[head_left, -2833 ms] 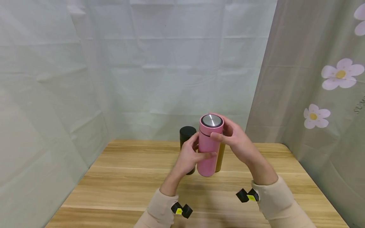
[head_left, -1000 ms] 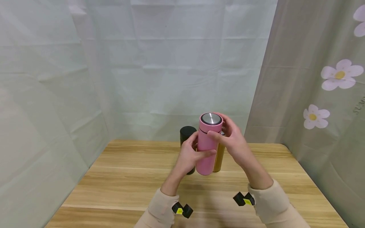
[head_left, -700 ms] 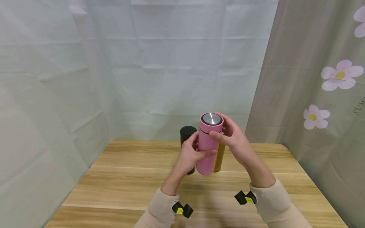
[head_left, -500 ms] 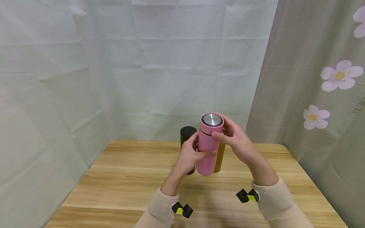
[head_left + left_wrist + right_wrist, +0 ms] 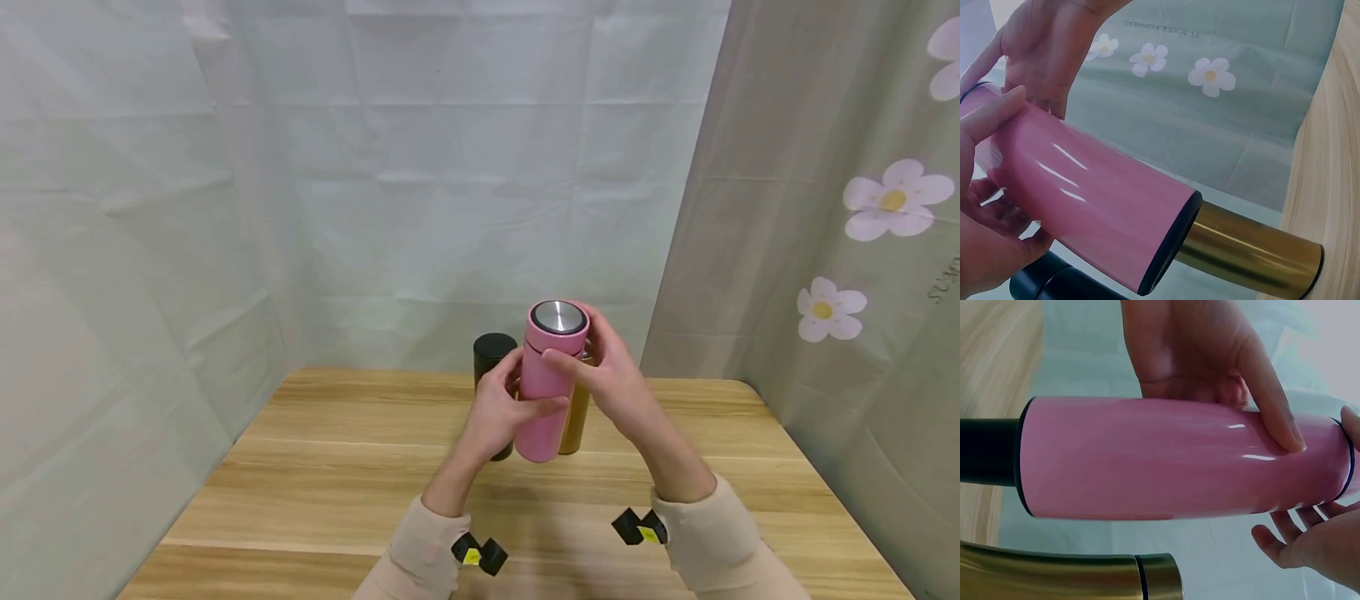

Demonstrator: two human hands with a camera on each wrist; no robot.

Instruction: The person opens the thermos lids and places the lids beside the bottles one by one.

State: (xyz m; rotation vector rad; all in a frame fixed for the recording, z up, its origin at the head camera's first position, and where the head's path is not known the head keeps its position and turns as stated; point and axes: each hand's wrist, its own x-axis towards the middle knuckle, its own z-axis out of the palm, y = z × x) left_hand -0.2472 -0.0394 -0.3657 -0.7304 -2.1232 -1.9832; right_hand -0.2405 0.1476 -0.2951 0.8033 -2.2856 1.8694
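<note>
A pink thermos (image 5: 542, 429) with a silver disc on its lid (image 5: 558, 317) is held up off the table, slightly tilted. My left hand (image 5: 497, 412) grips its body from the left, thumb across the front. Around the top, my right hand (image 5: 618, 383) holds the lid, its thumb lying near the dark seam ring. In the left wrist view the dark base of the thermos (image 5: 1091, 187) points toward the table. The right wrist view shows the whole pink body (image 5: 1135, 459) with fingers of both hands around its upper part.
Behind the thermos stand a black bottle (image 5: 492, 348) on the left and a gold bottle (image 5: 576, 421) on the right, both partly hidden. They stand on a wooden table (image 5: 337, 467). Pale curtains (image 5: 465, 183) enclose the back and sides, the right one with flowers.
My right hand turns back and forth at the lid. Since half a second ago its thumb and wrist have shifted left. The left hand stays nearly still, and the thermos moves only slightly.
</note>
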